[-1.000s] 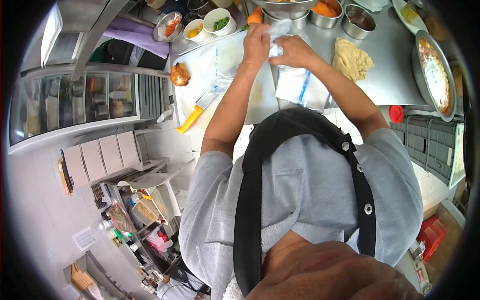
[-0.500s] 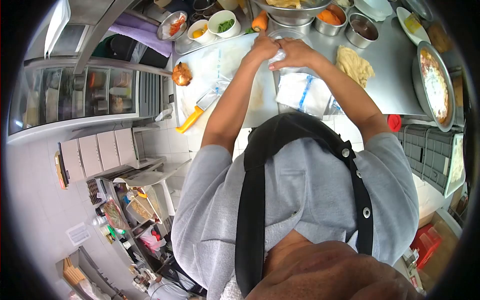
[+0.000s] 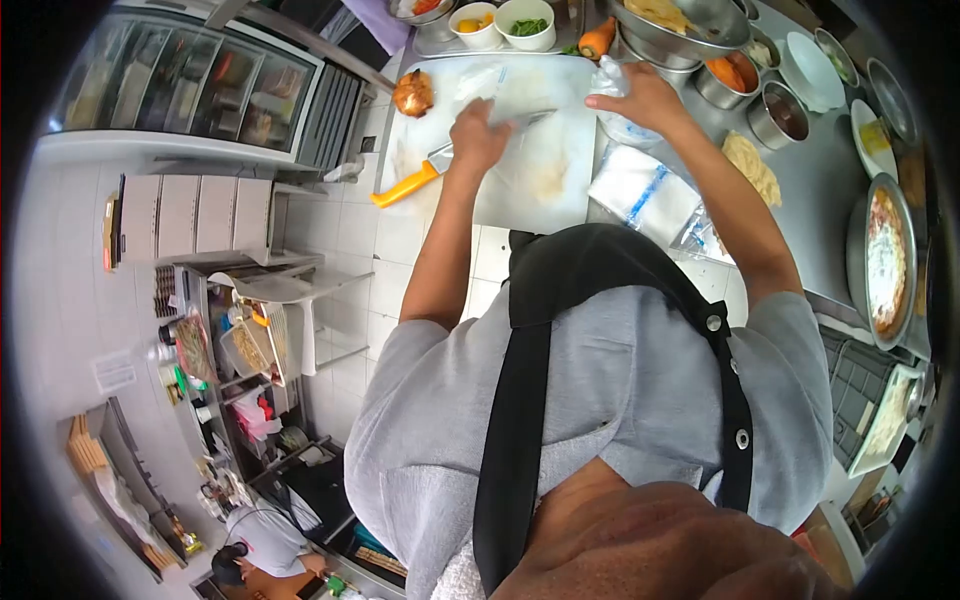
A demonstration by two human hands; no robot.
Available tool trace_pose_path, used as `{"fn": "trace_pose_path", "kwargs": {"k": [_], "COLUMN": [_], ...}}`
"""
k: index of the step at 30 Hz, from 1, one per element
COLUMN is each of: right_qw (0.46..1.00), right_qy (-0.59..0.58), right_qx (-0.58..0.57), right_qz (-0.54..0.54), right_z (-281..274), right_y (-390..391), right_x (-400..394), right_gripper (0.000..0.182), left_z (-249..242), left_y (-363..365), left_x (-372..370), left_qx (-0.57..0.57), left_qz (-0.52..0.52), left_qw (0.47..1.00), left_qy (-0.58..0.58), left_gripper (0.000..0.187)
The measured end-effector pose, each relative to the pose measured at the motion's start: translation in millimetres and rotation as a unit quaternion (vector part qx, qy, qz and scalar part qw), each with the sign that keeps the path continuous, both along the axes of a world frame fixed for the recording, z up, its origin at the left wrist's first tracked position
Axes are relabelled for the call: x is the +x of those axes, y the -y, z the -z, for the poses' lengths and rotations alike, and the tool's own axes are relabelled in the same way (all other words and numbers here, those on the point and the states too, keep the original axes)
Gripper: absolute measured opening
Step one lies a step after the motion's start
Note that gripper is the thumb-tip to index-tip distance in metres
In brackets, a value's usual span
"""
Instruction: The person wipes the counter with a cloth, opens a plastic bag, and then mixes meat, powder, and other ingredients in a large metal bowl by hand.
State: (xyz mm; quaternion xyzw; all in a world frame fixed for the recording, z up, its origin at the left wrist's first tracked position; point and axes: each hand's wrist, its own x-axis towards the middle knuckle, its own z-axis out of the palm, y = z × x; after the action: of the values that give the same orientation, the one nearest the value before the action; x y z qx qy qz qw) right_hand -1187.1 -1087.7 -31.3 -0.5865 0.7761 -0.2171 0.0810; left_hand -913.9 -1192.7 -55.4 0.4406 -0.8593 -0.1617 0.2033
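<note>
1. The left hand [image 3: 478, 137] is palm down over the cutting board [image 3: 545, 185], fingers pointing ahead and slightly apart. It is blurred, so I cannot tell whether it grips anything.
2. The knife [image 3: 404, 187] lies on the board, its blade partly hidden by that hand — the yellow handle sticks out toward the near left corner.
3. The right arm reaches forward, elbow out to the side. The right hand [image 3: 645, 100] has its thumb well apart from the fingers, beside a plastic bag [image 3: 610, 76]; whether it is clasping the bag I cannot tell.
4. A brown onion [image 3: 412, 93] sits at the board's far left. A white packet [image 3: 648, 188] with a blue stripe lies right of the board, near the table's edge.
5. On the metal table [image 3: 815, 195] stand a large steel bowl [image 3: 725, 38], a pot [image 3: 777, 114] of something dark and, at the tray's right, a carrot [image 3: 597, 38].
6. To the left is a glass-fronted fridge [image 3: 230, 85]; beyond the pale floor [image 3: 335, 245] — lower left — another person [image 3: 265, 530] bends forward.
</note>
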Motion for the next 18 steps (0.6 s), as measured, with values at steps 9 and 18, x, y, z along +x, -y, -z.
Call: {"fn": "trace_pose_path", "kwargs": {"k": [9,18], "right_qw": [0.933,0.911], "right_qy": [0.342,0.386], "right_qx": [-0.099,-0.122], "right_qz": [-0.056,-0.08], "right_z": [-40.1,-18.2], "right_y": [-56.6,-77.6], "right_x": [30.8,97.0], "right_gripper": [0.053,0.069], "left_z": [32.1,-81.9], "left_y": [-5.9,-51.2], "left_x": [-7.1,-12.2], "left_qx": [-0.042,0.369], "left_qz": [0.036,-0.031], "left_qw": [0.975,0.726], "left_qy": [-0.216,-0.58], "left_gripper": [0.014,0.014]}}
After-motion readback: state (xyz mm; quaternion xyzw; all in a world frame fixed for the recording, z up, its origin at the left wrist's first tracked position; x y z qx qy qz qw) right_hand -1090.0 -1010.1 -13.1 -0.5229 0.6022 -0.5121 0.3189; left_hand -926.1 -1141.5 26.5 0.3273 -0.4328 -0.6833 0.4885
